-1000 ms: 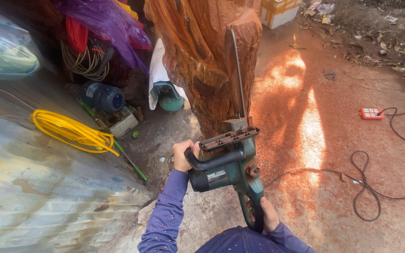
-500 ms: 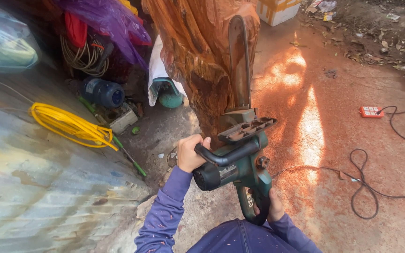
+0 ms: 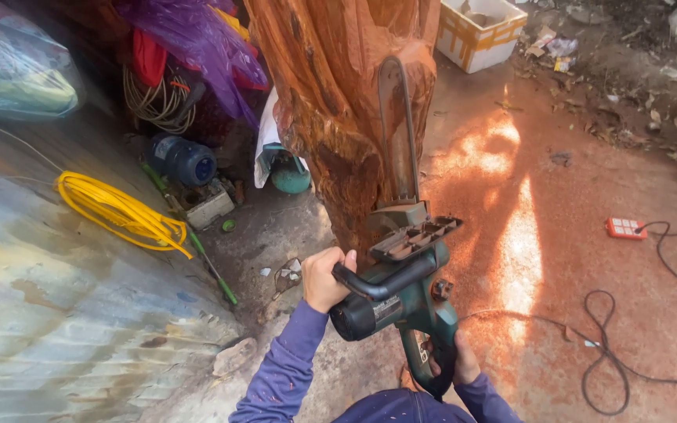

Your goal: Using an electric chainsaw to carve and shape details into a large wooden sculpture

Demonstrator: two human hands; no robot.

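chainsaw (image 3: 397, 301), green electric one, is up against the reddish carved trunk (image 3: 338, 102), with the bar (image 3: 398, 133) standing upright along the trunk's right edge. head view, the only one: left hand (image 3: 324, 278) is wrapped tight round the black front handle, right hand (image 3: 464, 362) is closed on the rear grip low down. i'd say keep both fists locked and the bar flat to the wood, and mind the black cable (image 3: 613, 352) looping on the red ground to the right.
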